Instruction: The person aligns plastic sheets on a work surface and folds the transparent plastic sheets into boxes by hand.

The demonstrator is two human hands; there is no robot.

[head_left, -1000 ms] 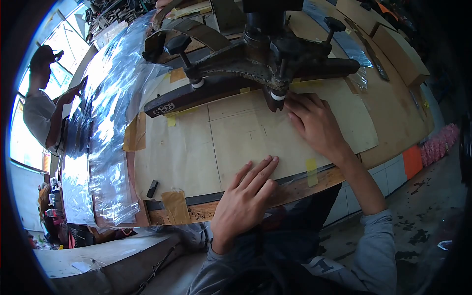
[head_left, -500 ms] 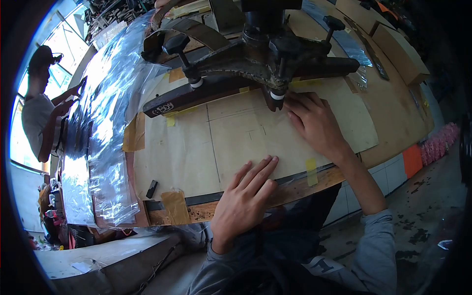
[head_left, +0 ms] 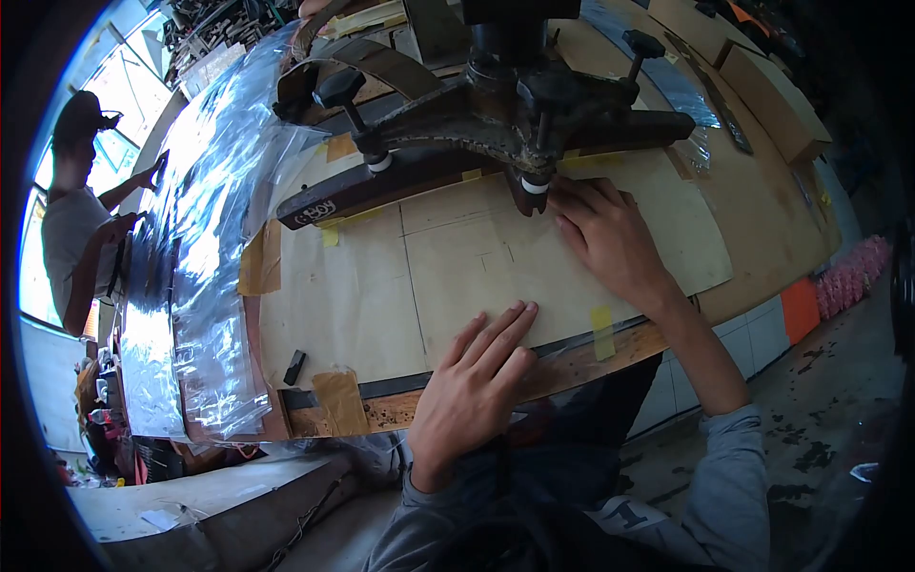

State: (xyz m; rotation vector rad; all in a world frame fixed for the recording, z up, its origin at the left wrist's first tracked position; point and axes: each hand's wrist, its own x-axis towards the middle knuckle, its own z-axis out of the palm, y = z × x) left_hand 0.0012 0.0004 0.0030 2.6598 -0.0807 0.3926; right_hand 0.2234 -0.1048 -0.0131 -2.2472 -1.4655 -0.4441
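Note:
My left hand [head_left: 472, 405] lies flat near the front edge of a pale paper sheet [head_left: 353, 305], its fingers stretched out. Pencil lines run across the sheet, which yellow tape [head_left: 340, 403] fixes at the front. My right hand [head_left: 610, 243] rests on the sheet further back, thumb apart from the bent fingers. Its fingertips are beside the notched dark tip of a heavy metal fixture [head_left: 448, 119] and partly hidden there. I see nothing held in either hand. A dark bar [head_left: 334, 195] with white writing lies across the sheet under the fixture.
A small black block [head_left: 295, 367] lies at the sheet's front left corner. Shiny clear plastic [head_left: 219, 191] covers the table's left side. Cardboard [head_left: 772, 100] stands at the back right. Another person [head_left: 81, 210] is at the far left, arms toward the table.
My two hands stay almost where they were. The person at the left has lowered one hand a little and shifted their arms slightly.

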